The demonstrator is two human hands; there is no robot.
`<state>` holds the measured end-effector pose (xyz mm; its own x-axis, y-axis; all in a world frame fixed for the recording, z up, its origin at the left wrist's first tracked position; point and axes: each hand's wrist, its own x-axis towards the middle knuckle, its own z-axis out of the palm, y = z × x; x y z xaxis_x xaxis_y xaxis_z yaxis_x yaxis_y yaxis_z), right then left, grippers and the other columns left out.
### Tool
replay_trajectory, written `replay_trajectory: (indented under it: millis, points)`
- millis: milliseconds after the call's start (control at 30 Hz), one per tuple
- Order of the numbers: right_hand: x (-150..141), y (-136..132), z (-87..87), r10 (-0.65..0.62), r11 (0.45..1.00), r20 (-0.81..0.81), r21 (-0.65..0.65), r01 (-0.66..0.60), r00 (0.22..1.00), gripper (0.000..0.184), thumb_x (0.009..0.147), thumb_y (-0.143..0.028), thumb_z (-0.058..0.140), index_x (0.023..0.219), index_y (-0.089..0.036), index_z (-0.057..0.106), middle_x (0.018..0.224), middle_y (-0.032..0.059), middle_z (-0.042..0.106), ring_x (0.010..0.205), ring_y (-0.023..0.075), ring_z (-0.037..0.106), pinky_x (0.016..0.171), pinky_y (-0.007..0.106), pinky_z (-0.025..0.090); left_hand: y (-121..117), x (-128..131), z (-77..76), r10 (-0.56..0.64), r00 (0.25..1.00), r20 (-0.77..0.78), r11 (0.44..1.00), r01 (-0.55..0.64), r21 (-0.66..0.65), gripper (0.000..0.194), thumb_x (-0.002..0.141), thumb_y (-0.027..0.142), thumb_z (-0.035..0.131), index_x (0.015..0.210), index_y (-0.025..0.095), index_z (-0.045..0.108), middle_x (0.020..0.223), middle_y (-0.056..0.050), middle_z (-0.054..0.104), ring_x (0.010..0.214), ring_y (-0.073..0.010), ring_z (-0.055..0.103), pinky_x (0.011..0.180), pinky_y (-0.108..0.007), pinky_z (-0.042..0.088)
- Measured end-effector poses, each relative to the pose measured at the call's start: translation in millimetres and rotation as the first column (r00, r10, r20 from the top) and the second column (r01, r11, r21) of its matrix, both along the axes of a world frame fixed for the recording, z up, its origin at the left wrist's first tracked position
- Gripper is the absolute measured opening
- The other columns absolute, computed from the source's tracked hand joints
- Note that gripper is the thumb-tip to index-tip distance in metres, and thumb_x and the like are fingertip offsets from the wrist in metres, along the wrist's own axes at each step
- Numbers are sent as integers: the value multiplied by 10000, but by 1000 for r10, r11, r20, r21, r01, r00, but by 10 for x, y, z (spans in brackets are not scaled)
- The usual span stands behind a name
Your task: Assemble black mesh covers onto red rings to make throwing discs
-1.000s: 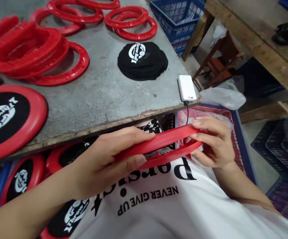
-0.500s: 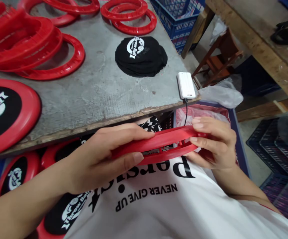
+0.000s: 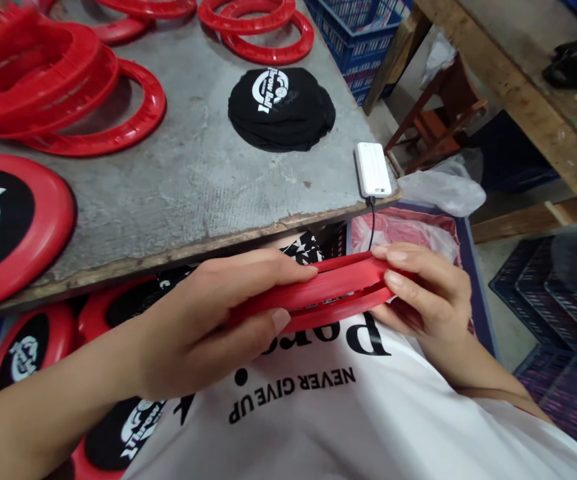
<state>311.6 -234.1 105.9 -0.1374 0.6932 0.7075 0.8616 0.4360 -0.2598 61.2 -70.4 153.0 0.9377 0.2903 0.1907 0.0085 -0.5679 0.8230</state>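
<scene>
Two red plastic rings [image 3: 338,282] are held edge-on in front of my chest, one over the other, with a narrow gap between them. My left hand [image 3: 218,320] grips their left end, fingers on top and thumb against the lower ring. At the right end, my right hand [image 3: 426,287] pinches the rings, its fingertips at the gap. On the table beyond lies a stack of black fabric discs [image 3: 282,110] with white print. A finished-looking red disc with a black centre [image 3: 51,227] rests at the table's left edge.
More red rings [image 3: 138,110] are piled on the grey table [image 3: 208,180]. A white power bank [image 3: 372,170] with a cable sits at its corner. Below are printed discs [image 3: 118,433] at left and a plastic-lined crate [image 3: 473,287] at right. Blue crates [image 3: 353,40] stand behind.
The gap between the two rings has narrowed, mostly toward the right. My right fingers have shifted slightly along the rim. The view has moved a little.
</scene>
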Motion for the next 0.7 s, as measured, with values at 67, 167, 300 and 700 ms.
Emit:
replay_trajectory:
  millis: [67, 167, 300, 700]
  points:
    - [-8, -15, -2, -23, 1000, 3, -8, 23, 1000, 640, 852, -209, 764, 1441, -285, 525, 1214, 112, 695, 1094, 307, 720, 868, 508, 658, -8, 8, -2, 4, 1000, 11, 1000, -4, -3, 355, 936, 205, 549, 1281, 234, 628, 1065, -66, 745, 965, -217, 706, 804, -311, 581]
    - [-18, -37, -2, -22, 1000, -2, 10, 22, 1000, 698, 842, -168, 768, 1479, -264, 499, 1245, 117, 681, 1140, 298, 707, 883, 472, 663, -17, 15, -4, 3, 1000, 18, 1000, -3, -10, 358, 931, 199, 551, 1278, 231, 633, 1052, -67, 747, 956, -218, 705, 807, -318, 581]
    - [-34, -84, -5, -12, 1000, -31, -19, 11, 999, 710, 832, -134, 775, 1475, -260, 502, 1281, 126, 668, 1187, 306, 688, 913, 481, 657, -20, 13, 0, 18, 1000, 20, 1000, -17, -21, 342, 930, 205, 550, 1258, 223, 645, 1021, -65, 750, 929, -217, 705, 776, -307, 576]
    - [-66, -179, 8, -62, 993, -93, -104, 52, 994, 714, 807, -129, 803, 1436, -311, 520, 1278, 99, 676, 1197, 323, 682, 972, 582, 616, -45, -19, -6, 19, 1000, 24, 1000, -20, 22, 378, 923, 201, 549, 1283, 282, 627, 1081, -51, 751, 964, -236, 713, 756, -331, 594]
